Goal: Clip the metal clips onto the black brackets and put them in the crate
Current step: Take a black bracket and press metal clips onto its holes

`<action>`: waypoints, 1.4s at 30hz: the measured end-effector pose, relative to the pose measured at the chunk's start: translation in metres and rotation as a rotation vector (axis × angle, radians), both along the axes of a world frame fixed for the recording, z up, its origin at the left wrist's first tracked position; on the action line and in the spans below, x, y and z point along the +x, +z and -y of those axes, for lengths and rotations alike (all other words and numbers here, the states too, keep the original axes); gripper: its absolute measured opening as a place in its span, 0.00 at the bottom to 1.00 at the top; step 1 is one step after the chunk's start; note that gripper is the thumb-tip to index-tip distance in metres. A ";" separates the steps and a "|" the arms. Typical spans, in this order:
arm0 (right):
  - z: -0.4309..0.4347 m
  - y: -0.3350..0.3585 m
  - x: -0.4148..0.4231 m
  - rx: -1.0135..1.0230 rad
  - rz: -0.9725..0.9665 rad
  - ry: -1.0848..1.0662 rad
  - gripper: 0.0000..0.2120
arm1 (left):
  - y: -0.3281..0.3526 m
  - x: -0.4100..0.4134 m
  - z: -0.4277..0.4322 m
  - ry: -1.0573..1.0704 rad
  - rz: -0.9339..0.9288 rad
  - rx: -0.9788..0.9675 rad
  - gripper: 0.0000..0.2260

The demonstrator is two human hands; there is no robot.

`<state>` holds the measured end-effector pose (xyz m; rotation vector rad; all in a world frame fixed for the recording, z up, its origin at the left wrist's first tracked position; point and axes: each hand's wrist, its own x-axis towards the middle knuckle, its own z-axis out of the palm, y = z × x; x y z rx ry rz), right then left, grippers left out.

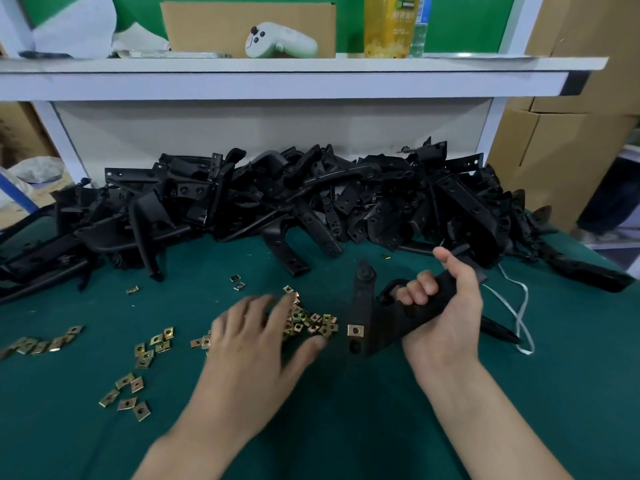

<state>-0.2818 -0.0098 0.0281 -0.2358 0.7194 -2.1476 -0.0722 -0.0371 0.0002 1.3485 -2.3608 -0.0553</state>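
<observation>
A green tabletop (346,427) carried a long heap of black brackets (311,199) along its far edge, reaching from the left side to the right. Nearer, brass-coloured metal clips (311,320) lay on the green surface: one dense cluster near the middle, smaller loose groups well to its left, a few strays just before the heap. A white cord (519,306) looped at the right. On the white shelf (277,81) above sat a pale controller (280,41), with cardboard (207,26) behind it and a yellow bottle (388,26) to its right

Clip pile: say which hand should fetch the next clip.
Left. The left hand hovers open over the clip pile, fingers spread. The right hand is busy holding the bracket, which already bears one clip, and it would have to let go first.
</observation>
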 end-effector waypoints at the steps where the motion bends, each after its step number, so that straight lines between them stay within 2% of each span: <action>1: 0.000 -0.001 0.000 -0.021 0.010 0.037 0.05 | -0.002 0.006 0.006 0.064 0.084 0.036 0.35; 3: 0.001 -0.002 0.005 -0.057 -0.002 0.123 0.05 | -0.006 0.012 0.016 0.109 0.151 0.083 0.31; 5: 0.003 -0.004 0.011 -0.065 -0.018 0.205 0.06 | -0.006 0.011 0.020 0.111 0.142 0.075 0.24; 8: 0.005 -0.008 0.015 -0.047 0.001 0.274 0.05 | -0.003 0.011 0.022 0.110 0.035 0.042 0.16; 13: 0.007 -0.013 0.009 -0.046 0.171 0.284 0.05 | -0.003 0.013 0.023 0.092 -0.109 -0.092 0.08; 16: 0.008 -0.015 0.006 -0.049 0.207 0.281 0.05 | -0.005 0.011 0.024 0.080 -0.205 -0.151 0.03; 22: 0.009 -0.016 0.004 -0.038 0.237 0.287 0.05 | -0.010 0.009 0.026 0.024 -0.402 -0.096 0.11; 25: 0.010 -0.017 0.004 -0.033 0.252 0.298 0.06 | -0.007 0.008 0.024 -0.010 -0.472 -0.076 0.10; 27: 0.010 -0.018 0.004 -0.033 0.255 0.302 0.06 | -0.002 0.006 0.021 -0.002 -0.585 0.001 0.08; 30: 0.010 -0.019 0.004 -0.032 0.242 0.309 0.06 | 0.006 0.001 0.018 0.035 -0.834 0.220 0.07; 32: 0.010 -0.018 0.004 -0.019 0.182 0.329 0.07 | 0.010 0.000 0.016 0.014 -0.951 0.322 0.03; 34: 0.012 -0.015 0.008 0.021 0.051 0.358 0.09 | 0.013 -0.002 0.013 -0.033 -0.964 0.365 0.11; 38: 0.009 -0.014 0.025 0.076 -0.292 0.463 0.09 | 0.008 -0.004 0.009 -0.083 -0.845 0.326 0.10; 42: 0.005 -0.018 0.036 0.091 -0.424 0.563 0.11 | 0.003 -0.008 0.009 -0.057 -0.815 0.329 0.05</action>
